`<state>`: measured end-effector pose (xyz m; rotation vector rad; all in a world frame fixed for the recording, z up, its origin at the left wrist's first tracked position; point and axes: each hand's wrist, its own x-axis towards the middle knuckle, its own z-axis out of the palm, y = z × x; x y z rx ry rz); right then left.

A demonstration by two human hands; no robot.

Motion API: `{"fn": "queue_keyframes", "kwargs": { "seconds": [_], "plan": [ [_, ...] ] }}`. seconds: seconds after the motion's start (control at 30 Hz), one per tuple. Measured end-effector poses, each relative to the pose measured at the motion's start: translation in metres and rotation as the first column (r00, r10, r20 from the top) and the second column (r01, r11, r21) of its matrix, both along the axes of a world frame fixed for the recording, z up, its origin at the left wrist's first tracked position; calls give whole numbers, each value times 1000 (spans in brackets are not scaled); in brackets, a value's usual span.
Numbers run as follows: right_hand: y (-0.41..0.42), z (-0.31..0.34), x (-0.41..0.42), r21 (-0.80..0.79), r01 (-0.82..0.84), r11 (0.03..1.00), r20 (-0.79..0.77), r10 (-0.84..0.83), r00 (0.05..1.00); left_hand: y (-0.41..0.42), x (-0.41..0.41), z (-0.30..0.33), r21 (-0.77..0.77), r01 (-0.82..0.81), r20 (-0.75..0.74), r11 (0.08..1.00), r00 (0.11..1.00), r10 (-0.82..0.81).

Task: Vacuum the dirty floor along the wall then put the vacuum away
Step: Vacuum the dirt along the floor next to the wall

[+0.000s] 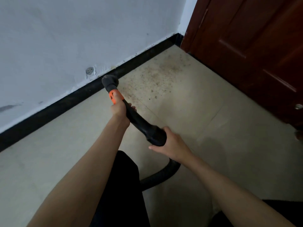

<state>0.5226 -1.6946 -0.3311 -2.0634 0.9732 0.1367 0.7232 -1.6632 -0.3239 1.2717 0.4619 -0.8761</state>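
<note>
I hold a black vacuum wand [141,122] with an orange collar [115,95] and a round brush head [110,81]. The brush head sits at the black skirting board [65,99], at the left edge of a patch of dirt specks [157,76] on the beige floor. My left hand [120,108] grips the wand just behind the orange collar. My right hand [170,145] grips the thick rear end of the wand, where the ribbed hose [162,175] leaves it and curves back under my arm. The vacuum's body is out of view.
A pale wall [82,30] with a small round socket [89,70] runs diagonally from lower left to the corner. A dark red wooden door [254,46] stands on the right, with a metal stopper [298,106] low on it. My dark-clothed leg [121,185] is below.
</note>
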Motion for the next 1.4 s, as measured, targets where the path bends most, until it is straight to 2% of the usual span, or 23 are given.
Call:
{"fn": "queue_keyframes", "kwargs": {
  "seconds": [0.1,0.17,0.27,0.4,0.6,0.73,0.83,0.97,1.1,1.23,1.4],
  "plan": [
    [-8,24,22,-125,-118,985,-37,115,993,6,3,8,-15,-83,-6,996,997,83],
    [-20,36,36,-96,-130,987,-8,130,992,4,11,8,-76,-155,-66,985,986,150],
    [-43,42,51,138,-126,982,90,114,989,-2,18,1,-184,-235,-146,955,967,210],
    [-71,36,55,452,-170,876,123,127,984,-15,10,3,-302,-186,-57,935,983,177],
    [-131,26,53,600,-315,736,163,273,948,-55,-2,9,-328,-139,9,934,989,150],
    [-165,8,55,570,-367,735,214,299,930,-81,-11,15,-291,-211,57,933,970,237],
    [-179,-4,60,425,-452,784,275,364,890,-96,-14,27,-223,-245,134,944,951,278],
    [-187,15,59,399,-478,783,394,324,860,-107,-19,55,-193,-363,215,911,891,401],
    [-207,42,62,367,-558,744,466,371,803,-117,-19,86,-178,-422,200,889,869,452],
    [-228,44,71,347,-591,728,454,421,785,-133,-12,98,-96,-424,192,901,880,435],
    [-239,30,83,352,-624,698,403,488,774,-134,-6,83,37,-460,185,887,876,446]
  ]
}}
